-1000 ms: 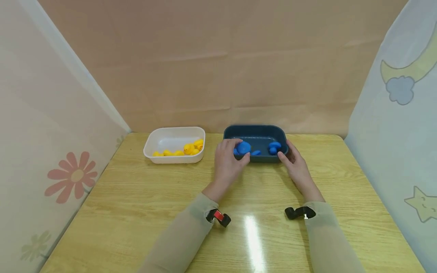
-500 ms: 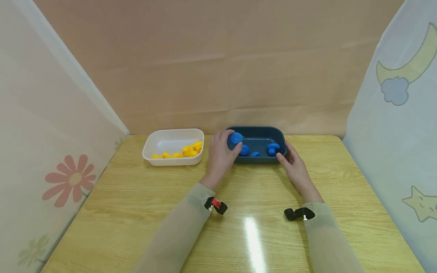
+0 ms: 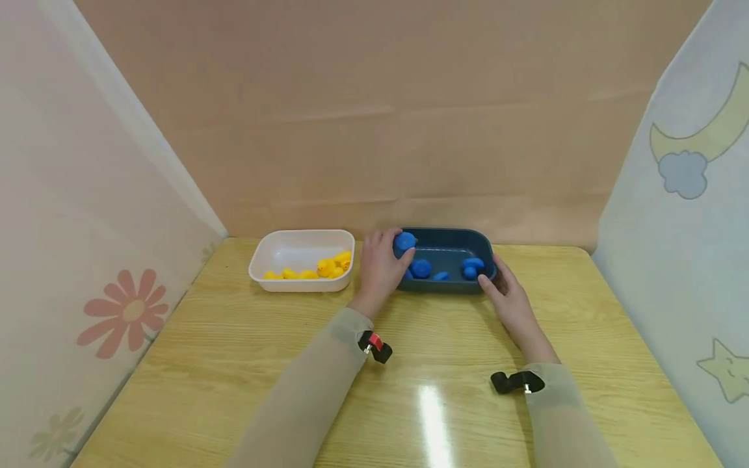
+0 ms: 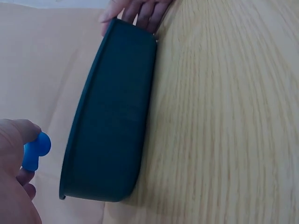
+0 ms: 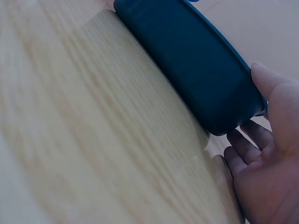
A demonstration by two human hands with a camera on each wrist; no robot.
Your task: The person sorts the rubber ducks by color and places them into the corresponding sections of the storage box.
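My left hand [image 3: 379,265] pinches a blue toy duck [image 3: 405,241] between thumb and fingers, above the left end of a dark teal tray [image 3: 449,243]. In the left wrist view the held duck [image 4: 43,144] appears beyond the tray's rim, its rounded head and body visible. Several blue ducks [image 3: 420,268] lie in the tray, some at the left and others near its right front corner. At the right end, my right hand [image 3: 515,302] holds the tray; in the right wrist view its thumb [image 5: 271,81] is at the rim and its fingers curl beneath the corner.
Left of the teal tray stands a white tray [image 3: 281,244] with several yellow toy ducks [image 3: 326,267] along its front and right. Both stand at the far edge of the wooden table [image 3: 246,364], near a brown paper backdrop [image 3: 380,130]. Patterned panels [image 3: 673,260] flank the table.
My left hand has lifted a blue duck from low in the tray, up and slightly left. Another blue duck beneath now shows. The right hand stays at the tray's right end.
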